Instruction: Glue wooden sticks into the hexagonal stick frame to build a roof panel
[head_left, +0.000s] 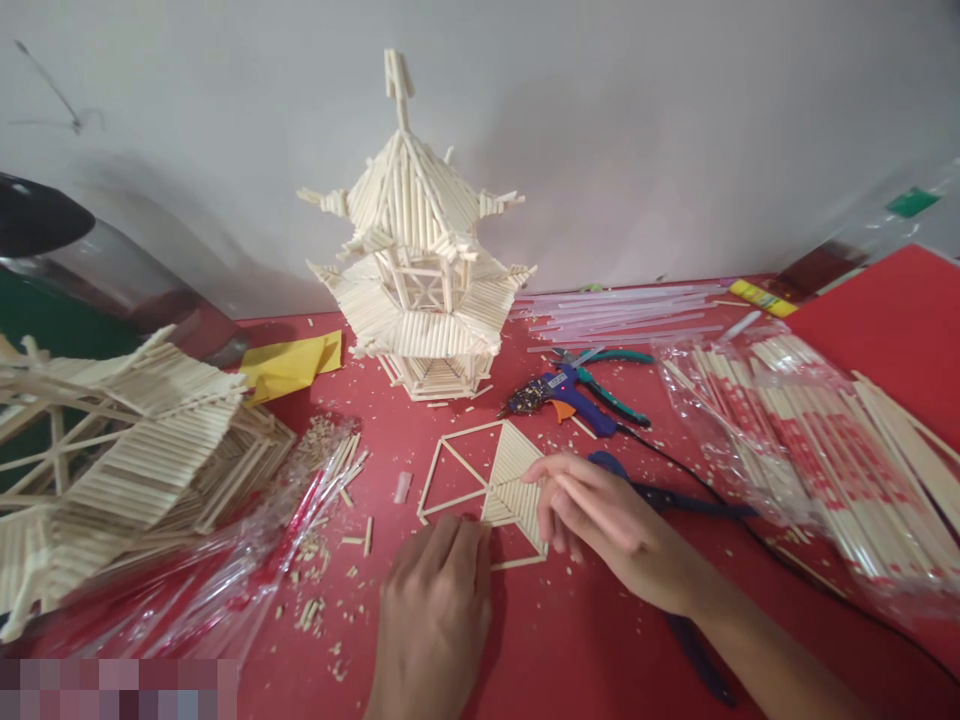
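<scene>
A flat hexagonal stick frame (431, 478) lies on the red tabletop, its right-hand sections filled with a panel of thin wooden sticks (514, 468). At the frame's lower left edge, my left hand (439, 600) is closed with curled fingers pressed on it; the fingertips are hidden. My right hand (600, 520) is over the panel's right side, closed around what looks like a pale wooden stick (589, 503). Its lower fingers touch the panel's edge. Just behind the frame rest a blue glue gun (559, 390) and green-handled pliers (615, 395).
A tall stick pagoda (420, 270) stands against the wall. Another stick structure (142, 440) is at left, beside plastic wrapping (247, 540). Bagged chopsticks (825, 450) lie at right; glue sticks (622, 312) lie behind. A black cord (750, 545) and blue-handled tool (690, 497) are near my right arm.
</scene>
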